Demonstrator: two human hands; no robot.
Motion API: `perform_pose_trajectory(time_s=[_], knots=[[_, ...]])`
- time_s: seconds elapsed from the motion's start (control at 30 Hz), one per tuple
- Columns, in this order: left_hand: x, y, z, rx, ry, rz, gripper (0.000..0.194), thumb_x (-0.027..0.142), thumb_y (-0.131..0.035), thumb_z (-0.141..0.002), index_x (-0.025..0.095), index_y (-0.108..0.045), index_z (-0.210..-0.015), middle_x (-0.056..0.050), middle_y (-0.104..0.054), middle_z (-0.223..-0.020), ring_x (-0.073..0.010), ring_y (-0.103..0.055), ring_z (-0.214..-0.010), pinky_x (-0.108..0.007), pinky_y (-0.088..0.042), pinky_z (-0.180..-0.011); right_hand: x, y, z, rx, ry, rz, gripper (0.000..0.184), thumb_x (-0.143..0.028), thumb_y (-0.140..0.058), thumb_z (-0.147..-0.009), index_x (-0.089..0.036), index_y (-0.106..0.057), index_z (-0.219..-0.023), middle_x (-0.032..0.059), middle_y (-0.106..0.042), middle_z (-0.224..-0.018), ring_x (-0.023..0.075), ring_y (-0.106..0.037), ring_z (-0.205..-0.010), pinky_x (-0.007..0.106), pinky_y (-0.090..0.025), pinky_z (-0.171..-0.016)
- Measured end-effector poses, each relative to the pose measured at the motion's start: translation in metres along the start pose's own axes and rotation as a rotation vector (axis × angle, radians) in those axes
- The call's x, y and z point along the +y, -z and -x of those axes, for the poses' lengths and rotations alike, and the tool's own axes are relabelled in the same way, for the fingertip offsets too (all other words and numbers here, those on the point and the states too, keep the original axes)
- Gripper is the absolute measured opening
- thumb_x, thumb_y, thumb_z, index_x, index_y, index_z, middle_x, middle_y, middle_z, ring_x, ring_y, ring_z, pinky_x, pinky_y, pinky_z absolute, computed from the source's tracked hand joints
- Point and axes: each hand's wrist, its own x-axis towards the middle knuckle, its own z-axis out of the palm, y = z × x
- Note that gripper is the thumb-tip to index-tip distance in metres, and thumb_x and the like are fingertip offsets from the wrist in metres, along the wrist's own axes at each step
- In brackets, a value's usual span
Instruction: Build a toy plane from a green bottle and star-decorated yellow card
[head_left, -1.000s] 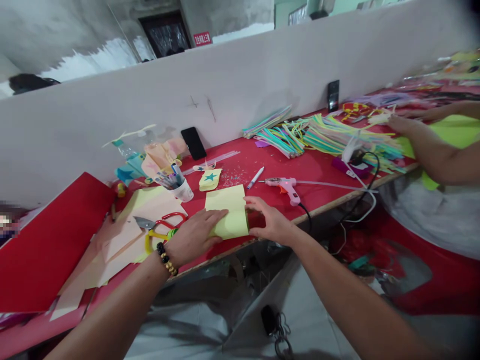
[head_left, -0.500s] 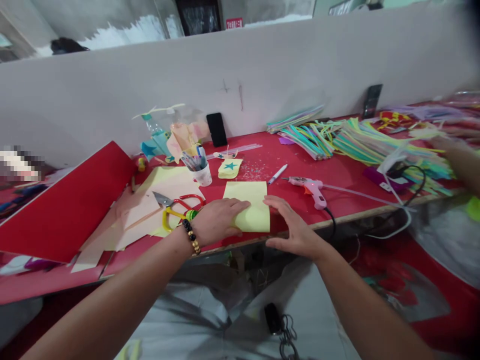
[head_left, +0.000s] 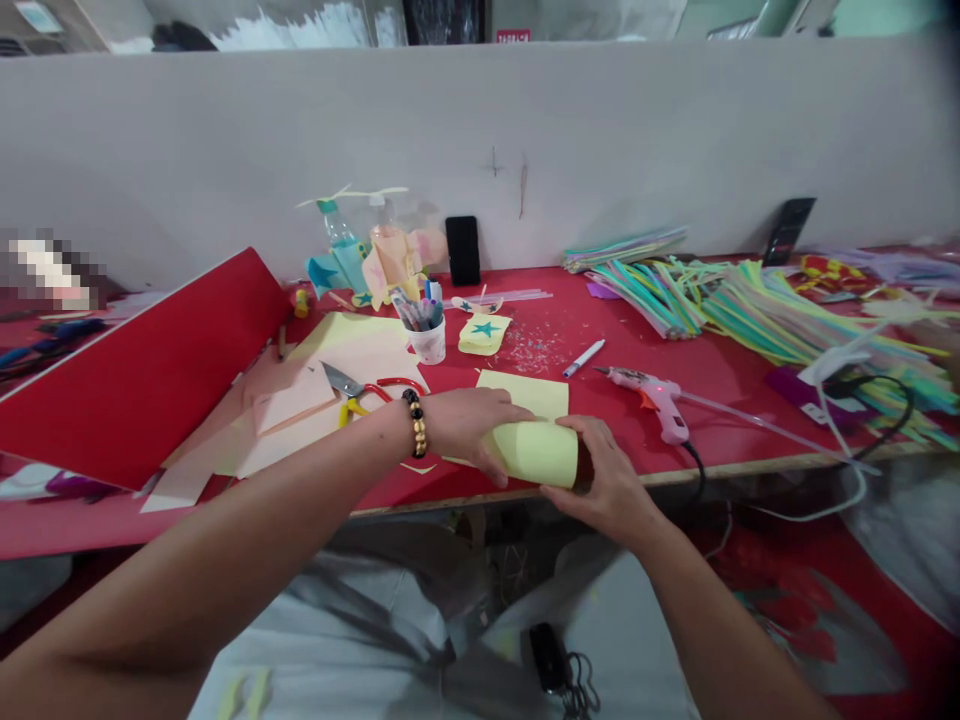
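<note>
A pale yellow sheet point(head_left: 534, 430) lies at the front edge of the red table point(head_left: 712, 365), its near end curled up into a roll. My left hand point(head_left: 472, 425), with a bead bracelet at the wrist, presses on the sheet and curls its fingers round the roll's left side. My right hand point(head_left: 609, 480) grips the roll's right end from below. Both hands are closed on the sheet.
Red and yellow scissors point(head_left: 367, 392) lie left of my hands on loose paper. A cup of pens point(head_left: 426, 335), a star-marked yellow piece point(head_left: 484, 333), a marker point(head_left: 583, 357) and a pink glue gun point(head_left: 656, 395) with cable lie around. Coloured strips point(head_left: 757, 305) pile at right. A red board point(head_left: 135, 375) lies left.
The flat sheet's near end has been curled up into a roll. My right hand moved from flat beside it to gripping the roll. The camera shifted, bringing the table lower and more level.
</note>
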Motion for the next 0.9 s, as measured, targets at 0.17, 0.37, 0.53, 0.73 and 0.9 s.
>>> perform_pose_trajectory(time_s=[0.17, 0.37, 0.53, 0.73, 0.9], knots=[[-0.027, 0.009, -0.001, -0.092, 0.043, 0.238, 0.052, 0.055, -0.035, -0.096, 0.02, -0.058, -0.127, -0.006, -0.068, -0.116, -0.0193, -0.063, -0.097, -0.025, -0.045, -0.081, 0.002, 0.001, 0.0, -0.048, -0.036, -0.002, 0.063, -0.034, -0.073, -0.071, -0.023, -0.041, -0.124, 0.0099, -0.053, -0.119, 0.0274, -0.054, -0.11, 0.039, -0.046, -0.092], [-0.037, 0.013, -0.033, 0.087, 0.146, 0.056, 0.05, 0.028, -0.054, -0.088, 0.018, -0.049, -0.137, -0.01, -0.049, -0.143, -0.0236, -0.047, -0.129, -0.03, -0.035, -0.103, 0.001, 0.002, 0.0, -0.063, -0.091, -0.006, 0.062, -0.033, -0.073, -0.069, -0.023, -0.042, -0.123, 0.0087, -0.053, -0.119, 0.0262, -0.054, -0.11, 0.037, -0.046, -0.093], [-0.045, 0.006, -0.064, 0.098, 0.249, -0.055, 0.063, 0.03, -0.075, -0.07, 0.017, -0.055, -0.128, -0.015, -0.062, -0.125, -0.0318, -0.056, -0.115, -0.036, -0.044, -0.092, 0.001, 0.001, 0.0, -0.058, -0.093, 0.013, 0.063, -0.033, -0.073, -0.068, -0.023, -0.043, -0.122, 0.0077, -0.054, -0.117, 0.0259, -0.054, -0.109, 0.037, -0.046, -0.091], [-0.058, 0.0, -0.071, 0.084, 0.334, -0.081, 0.041, 0.034, -0.078, -0.067, 0.02, -0.065, -0.103, -0.009, -0.065, -0.114, -0.0268, -0.062, -0.101, -0.031, -0.048, -0.08, 0.003, 0.001, -0.003, -0.068, -0.072, 0.014, 0.062, -0.033, -0.073, -0.068, -0.022, -0.043, -0.121, 0.0086, -0.053, -0.115, 0.0261, -0.054, -0.107, 0.038, -0.046, -0.092], [-0.062, 0.002, -0.071, 0.063, 0.352, -0.039, 0.048, 0.04, -0.071, -0.08, 0.017, -0.056, -0.12, -0.01, -0.06, -0.119, -0.0241, -0.061, -0.102, -0.039, -0.052, -0.085, 0.001, 0.002, -0.006, -0.058, -0.078, 0.01, 0.061, -0.034, -0.074, -0.067, -0.021, -0.045, -0.119, 0.0092, -0.054, -0.114, 0.027, -0.054, -0.106, 0.039, -0.046, -0.091]])
